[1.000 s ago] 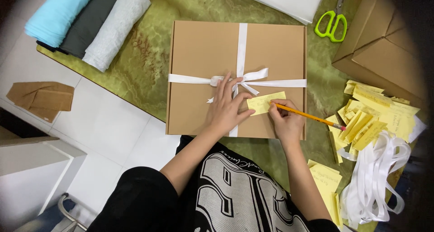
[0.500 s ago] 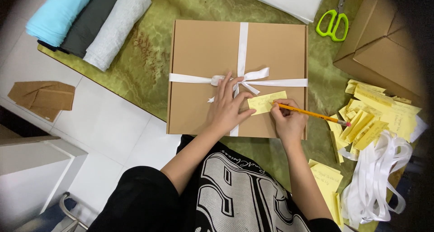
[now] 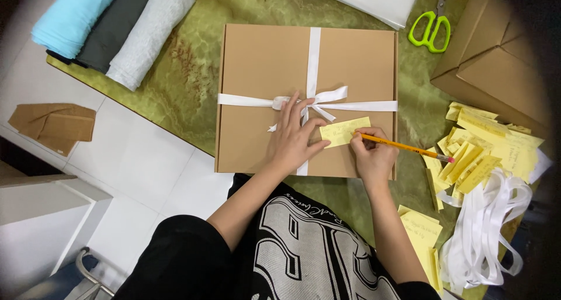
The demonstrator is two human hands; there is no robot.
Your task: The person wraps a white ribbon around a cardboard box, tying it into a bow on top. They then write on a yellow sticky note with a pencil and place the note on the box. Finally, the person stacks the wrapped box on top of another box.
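The brown box [image 3: 263,89] tied with white ribbon [image 3: 314,54] lies centre frame on the green surface [image 3: 193,72]. Left hand [image 3: 292,139] presses flat and open beside the yellow note [image 3: 345,130], long axis left-right. Right hand [image 3: 371,154] grips the pencil [image 3: 409,147], tip on the note; scissors [image 3: 429,28] lie upper right

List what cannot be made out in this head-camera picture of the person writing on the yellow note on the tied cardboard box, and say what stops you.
- Writing on the yellow note: too small to read.
- Pencil tip: hidden by the right hand.
- Part of the ribbon crossing: covered by the left hand.
- Inside the cardboard box: lid shut.
- Scissors blades: cut off by the top edge.
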